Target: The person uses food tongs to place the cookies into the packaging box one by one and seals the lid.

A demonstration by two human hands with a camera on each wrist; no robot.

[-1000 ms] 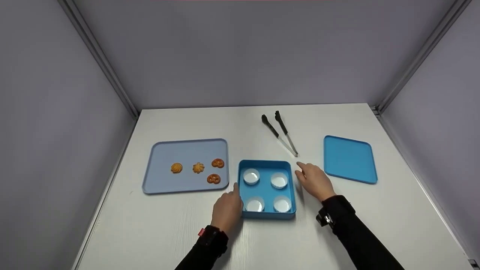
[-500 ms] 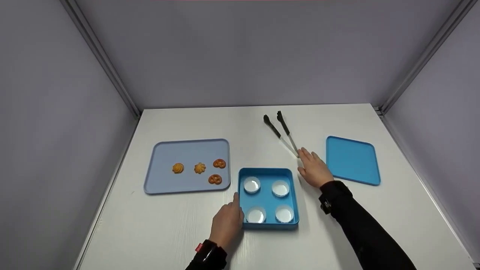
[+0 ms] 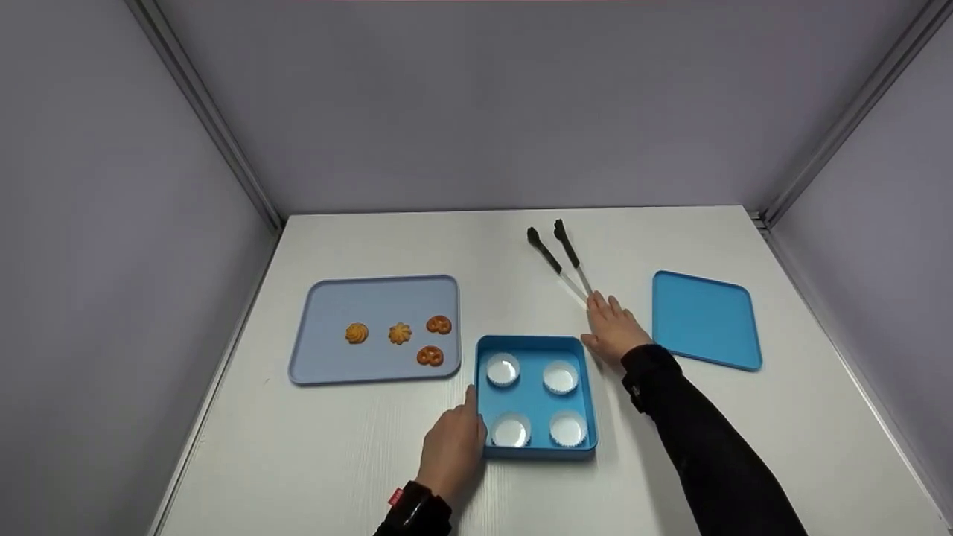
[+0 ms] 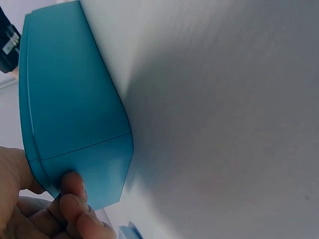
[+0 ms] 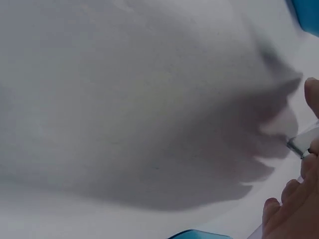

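Observation:
A blue square box with several white paper cups in it stands at the table's near middle. My left hand holds its near left corner, forefinger along the left wall; the left wrist view shows fingertips on the box wall. Black-tipped metal tongs lie beyond the box. My right hand lies flat with straight fingers on their handle end; the right wrist view shows the metal end between the fingers.
A pale blue tray at the left carries several small cookies. A blue lid lies flat at the right. Grey walls close in the white table on three sides.
My right hand moved away from the box's right side and up onto the tongs' handle end. The box slid a little nearer to me under my left hand.

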